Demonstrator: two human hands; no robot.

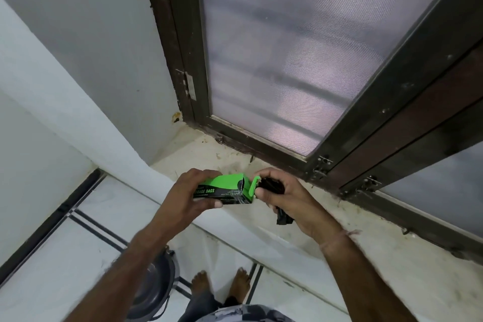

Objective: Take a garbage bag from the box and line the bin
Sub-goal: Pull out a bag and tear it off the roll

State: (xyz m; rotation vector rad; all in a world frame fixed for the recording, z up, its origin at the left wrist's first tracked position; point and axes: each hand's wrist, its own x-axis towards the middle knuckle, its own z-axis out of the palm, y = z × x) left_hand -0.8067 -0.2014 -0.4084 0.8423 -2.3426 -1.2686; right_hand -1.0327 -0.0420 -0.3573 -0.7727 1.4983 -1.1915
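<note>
Domestic interior: white tiled floor [86, 238], painted wall [78, 47], stained stone window sill [366, 248], dark-framed mesh-screened window [274, 47].

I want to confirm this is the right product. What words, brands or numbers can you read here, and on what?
"...BAGE BAGS": white capitals on the green box, its start covered by the left hand.
Smaller print lines on the box: too blurred to read.
No text on the black bag in the right hand.
</note>
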